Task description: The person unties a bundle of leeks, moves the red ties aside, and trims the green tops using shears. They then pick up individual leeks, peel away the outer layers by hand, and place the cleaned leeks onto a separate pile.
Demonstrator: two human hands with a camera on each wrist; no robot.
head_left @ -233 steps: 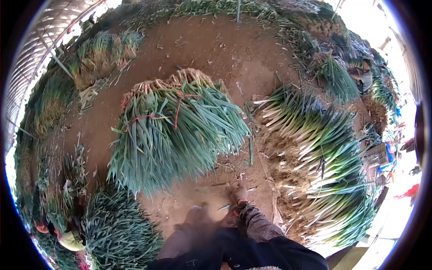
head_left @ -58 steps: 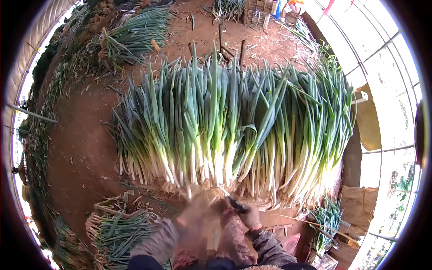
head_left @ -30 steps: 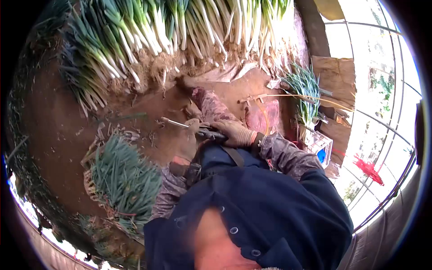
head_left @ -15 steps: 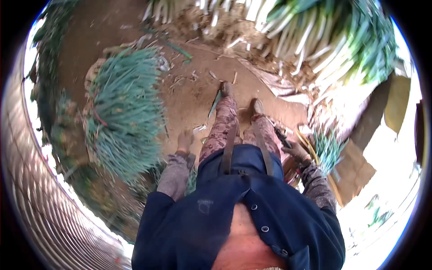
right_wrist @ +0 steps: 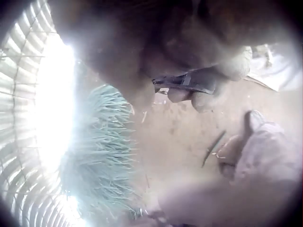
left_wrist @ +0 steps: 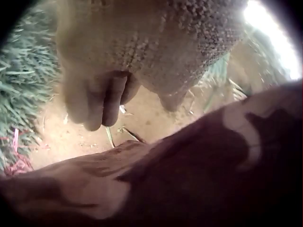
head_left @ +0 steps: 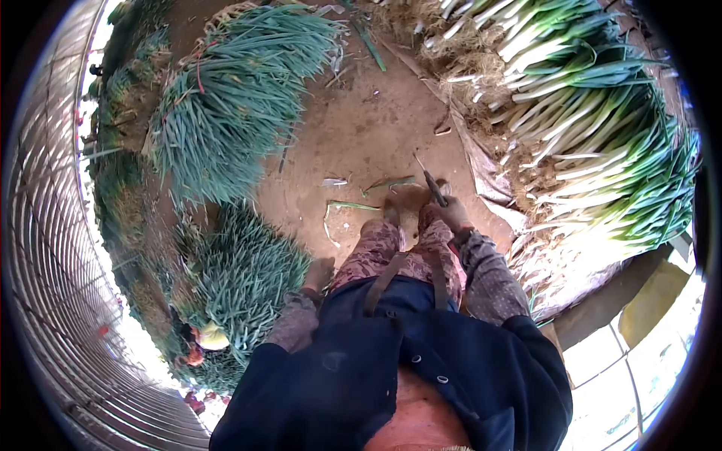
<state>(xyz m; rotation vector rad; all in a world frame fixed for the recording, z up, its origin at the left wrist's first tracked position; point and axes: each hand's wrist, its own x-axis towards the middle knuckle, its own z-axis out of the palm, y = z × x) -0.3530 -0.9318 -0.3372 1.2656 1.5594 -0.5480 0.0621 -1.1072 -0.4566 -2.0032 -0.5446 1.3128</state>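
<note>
My gloved left hand [head_left: 319, 274] hangs beside my left thigh. In the left wrist view, this left hand [left_wrist: 142, 52] has loosely bent fingers with nothing in them. In front of my right thigh, my right hand [head_left: 453, 216] grips a dark-handled tool [head_left: 433, 186] whose thin tip points forward and away; its exact kind is unclear. The right wrist view shows the dark handle [right_wrist: 191, 81] with fingers [right_wrist: 201, 101] wrapped around it. Large bundles of green onions lie around me, the nearest bundle [head_left: 241, 274] just left of my left hand.
Another green onion bundle [head_left: 233, 105], tied with red string, lies ahead on the left. On the right, a long row of green onions [head_left: 594, 135] has its white stems and roots toward me, along a cloth edge [head_left: 485, 169]. Loose leaves [head_left: 389, 184] litter the dirt floor [head_left: 368, 128].
I have turned away from the onion row, which now stands at my right. My right hand, earlier holding the tool at my waist and then out at my right side, has come inward with it.
</note>
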